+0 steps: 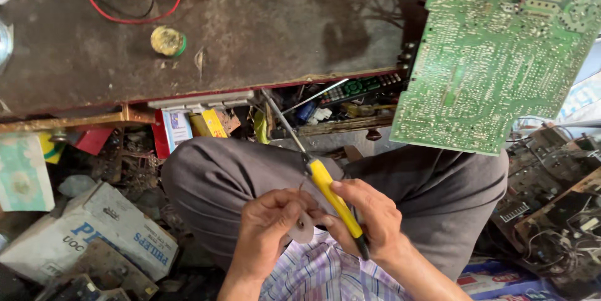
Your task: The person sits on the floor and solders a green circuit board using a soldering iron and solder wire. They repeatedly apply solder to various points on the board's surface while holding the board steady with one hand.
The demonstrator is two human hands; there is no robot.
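Cluttered repair spot; a dark, stained workbench (263, 25) runs across the top, w/ a red wire (119, 16) looping over it and a small yellowish spool (168, 40) lying near the middle; under the bench edge a shelf crammed w/ small boxes, a remote (363, 86) and odd bits; a big green circuit board (494, 51) leans in at top right, solder side facing the camera; cardboard box (94, 235) on the floor at lower left, more boards and wires at lower right.

Person sits w/ grey-trousered knees up; both hands meet over the lap, just beside each other.

Right hand (369, 223) is curled round a screwdriver (325, 185); fingers wrapped on the handle, thumb laid along it; handle is yellow w/ a black end that sticks out below the hand toward the shirt; thin metal shaft runs up and left from the hand, tip pointing toward the shelf under the bench.

Left hand (269, 226) is pinched shut on a small pale disc (304, 229); thumb and fingertips grip it at the edge; disc is roundish, whitish, looks translucent, partly hidden by the fingers; a thin wire lead seems to rise from it, hard to tell; disc sits between the two hands, just left of and below the yellow handle, close to touching the right fingers.
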